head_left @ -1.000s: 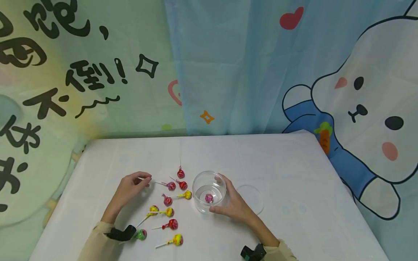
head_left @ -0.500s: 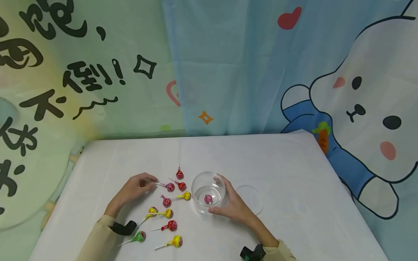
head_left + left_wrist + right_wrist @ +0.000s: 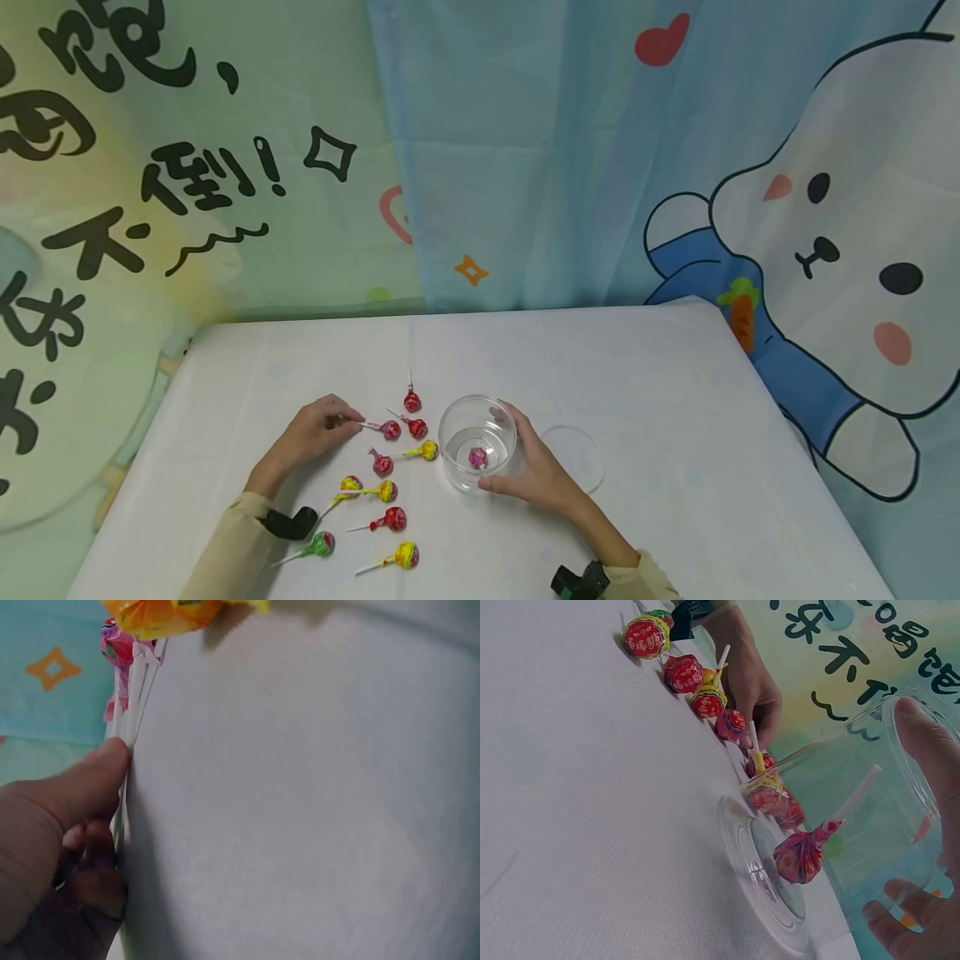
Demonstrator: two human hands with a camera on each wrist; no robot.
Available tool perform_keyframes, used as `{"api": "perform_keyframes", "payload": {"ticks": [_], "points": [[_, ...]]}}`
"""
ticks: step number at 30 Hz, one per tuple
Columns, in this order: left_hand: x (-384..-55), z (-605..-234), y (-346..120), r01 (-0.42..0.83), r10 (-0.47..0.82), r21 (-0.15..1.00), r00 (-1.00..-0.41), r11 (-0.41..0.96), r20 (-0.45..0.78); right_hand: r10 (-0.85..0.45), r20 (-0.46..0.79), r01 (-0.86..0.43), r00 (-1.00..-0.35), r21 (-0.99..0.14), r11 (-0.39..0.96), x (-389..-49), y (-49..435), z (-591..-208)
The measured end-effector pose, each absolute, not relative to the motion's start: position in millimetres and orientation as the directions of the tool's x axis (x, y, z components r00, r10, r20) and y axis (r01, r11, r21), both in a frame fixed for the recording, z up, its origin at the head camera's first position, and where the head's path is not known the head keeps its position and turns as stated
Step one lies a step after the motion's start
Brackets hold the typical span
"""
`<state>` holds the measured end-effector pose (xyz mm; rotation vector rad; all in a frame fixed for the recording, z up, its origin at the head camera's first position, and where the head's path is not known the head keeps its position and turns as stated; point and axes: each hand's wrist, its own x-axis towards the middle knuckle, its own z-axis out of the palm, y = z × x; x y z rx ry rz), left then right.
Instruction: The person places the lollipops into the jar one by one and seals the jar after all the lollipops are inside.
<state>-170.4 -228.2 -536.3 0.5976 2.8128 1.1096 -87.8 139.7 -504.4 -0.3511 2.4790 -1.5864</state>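
Observation:
My left hand (image 3: 324, 429) pinches the white stick of a purple-pink lollipop (image 3: 390, 430), its wrapped head lying on the tabletop. In the left wrist view the thumb (image 3: 112, 754) presses on that stick, with the fingers curled beneath. My right hand (image 3: 532, 467) grips a clear cup (image 3: 459, 475) from its right side, thumb and fingers spread around the wall. Inside the cup is one pink-wrapped lollipop (image 3: 801, 856), stick slanting up. More lollipops lie between the hands: red ones (image 3: 395, 517), yellow ones (image 3: 407, 554) and a green one (image 3: 322, 544).
A thin clear round disc (image 3: 573, 458) lies flat to the right of the cup, partly behind the right forearm. The table (image 3: 675, 400) has a white cloth. Behind it hangs a printed curtain (image 3: 525, 167) with a cartoon rabbit.
My left hand has moved right, from beside the purple-pink lollipop's stick to pinching it. The right hand and the cup stay in place.

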Motion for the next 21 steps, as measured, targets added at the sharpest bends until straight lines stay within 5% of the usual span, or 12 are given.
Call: {"api": "perform_keyframes", "payload": {"ticks": [13, 21], "points": [[-167, -535, -228, 0.176, 0.208, 0.703, -0.977, 0.689, 0.041, -0.291, -0.012, -0.109, -0.957, -0.912, 0.397, -87, 140, -504], [-168, -527, -230, -0.014, 0.038, 0.86, -0.999, 0.51, -0.039, -0.295, -0.011, -0.112, -0.955, -0.91, 0.398, -89, 140, -505]]}}
